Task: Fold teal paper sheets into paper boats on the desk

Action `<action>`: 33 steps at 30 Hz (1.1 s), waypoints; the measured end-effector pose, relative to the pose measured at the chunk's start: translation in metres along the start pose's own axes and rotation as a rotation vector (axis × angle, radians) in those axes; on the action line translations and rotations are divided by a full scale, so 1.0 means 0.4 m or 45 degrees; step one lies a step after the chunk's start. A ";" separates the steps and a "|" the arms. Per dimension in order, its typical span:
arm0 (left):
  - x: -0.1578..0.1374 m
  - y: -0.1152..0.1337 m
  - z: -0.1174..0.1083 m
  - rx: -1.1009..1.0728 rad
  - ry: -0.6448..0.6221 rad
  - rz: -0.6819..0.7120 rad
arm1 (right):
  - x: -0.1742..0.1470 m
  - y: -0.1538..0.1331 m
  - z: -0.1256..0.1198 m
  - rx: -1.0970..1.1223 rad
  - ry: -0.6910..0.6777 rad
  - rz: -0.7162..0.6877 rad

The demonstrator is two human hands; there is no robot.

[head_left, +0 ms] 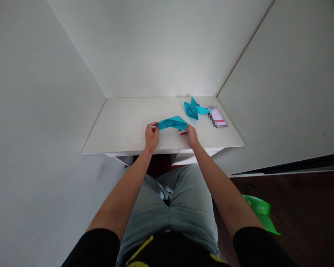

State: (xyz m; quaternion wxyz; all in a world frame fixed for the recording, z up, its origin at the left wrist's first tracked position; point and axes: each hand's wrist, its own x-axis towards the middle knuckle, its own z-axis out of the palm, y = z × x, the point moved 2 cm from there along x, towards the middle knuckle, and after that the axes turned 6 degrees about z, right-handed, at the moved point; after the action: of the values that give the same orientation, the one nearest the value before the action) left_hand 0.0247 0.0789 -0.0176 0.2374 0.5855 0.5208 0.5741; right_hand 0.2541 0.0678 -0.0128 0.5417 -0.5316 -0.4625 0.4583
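Between my two hands I hold a folded piece of blue paper (172,122), stretched sideways just above the white desk. My left hand (151,135) pinches its left end, with the fingers closed at the corner. At the other end, my right hand (191,135) grips the right corner between thumb and finger, its other fingers partly spread. The paper has a raised peak near the middle and creases along its length. A second blue folded-paper figure (192,109) with pointed tips rests on the desk behind and to the right of my right hand.
A phone (217,116), its screen blurred, lies by the desk's right side, touching or close to the figure's tip. White walls enclose the white desk (114,129) at the back and sides. A green plastic dustpan-like object (260,209) is on the dark floor at the right.
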 end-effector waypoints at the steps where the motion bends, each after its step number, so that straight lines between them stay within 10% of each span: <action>1: 0.001 -0.001 0.000 0.018 0.014 0.006 | -0.001 0.000 0.001 -0.017 -0.009 -0.005; 16: -0.013 0.032 0.010 -0.051 -0.276 0.159 | -0.018 -0.012 0.029 -0.405 0.181 0.028; 22: -0.007 0.036 0.005 0.070 -0.163 0.171 | -0.023 -0.014 0.023 -0.485 0.095 0.002; 33: -0.012 0.019 0.011 -0.155 -0.243 -0.044 | -0.014 0.000 0.008 -0.346 0.019 -0.101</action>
State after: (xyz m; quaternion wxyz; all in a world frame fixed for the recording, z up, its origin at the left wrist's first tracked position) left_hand 0.0321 0.0737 -0.0140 0.3310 0.6131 0.4698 0.5421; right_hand 0.2502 0.0625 -0.0127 0.4858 -0.5846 -0.5369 0.3660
